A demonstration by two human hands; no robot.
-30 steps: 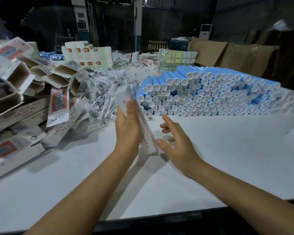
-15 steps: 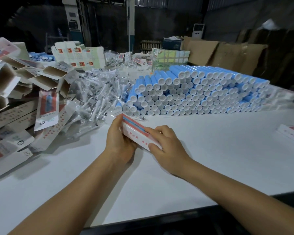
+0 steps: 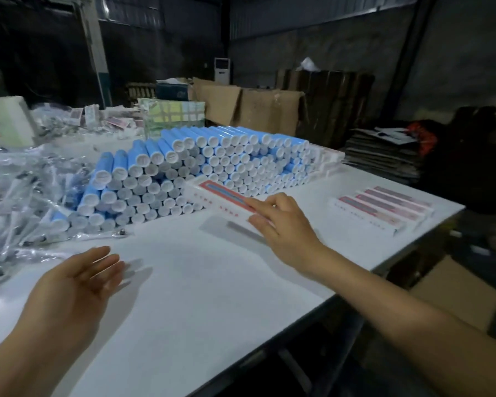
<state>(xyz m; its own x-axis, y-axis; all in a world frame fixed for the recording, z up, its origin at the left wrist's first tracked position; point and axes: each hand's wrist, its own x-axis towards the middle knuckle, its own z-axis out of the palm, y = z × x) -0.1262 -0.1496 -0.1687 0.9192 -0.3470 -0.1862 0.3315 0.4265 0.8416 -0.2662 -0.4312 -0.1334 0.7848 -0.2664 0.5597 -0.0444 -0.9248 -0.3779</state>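
My right hand (image 3: 281,224) grips one end of a long white carton (image 3: 218,196) with a red and blue stripe, holding it above the white table (image 3: 201,287) in front of the stacked tubes. My left hand (image 3: 78,285) hovers over the table at the lower left, fingers straight and apart, holding nothing. A row of several matching closed cartons (image 3: 381,207) lies near the table's right corner.
A large pile of blue tubes with white caps (image 3: 201,164) lies across the table's middle. Clear plastic-wrapped items (image 3: 20,193) are heaped at the left. Cardboard boxes (image 3: 249,107) and stacked flat sheets (image 3: 384,156) stand beyond the table's far edge. The table's right edge drops to a dark floor.
Both hands held the carton half a second ago. My left hand has let go and dropped back, while my right hand has carried the carton rightward. The view has swung to the right.
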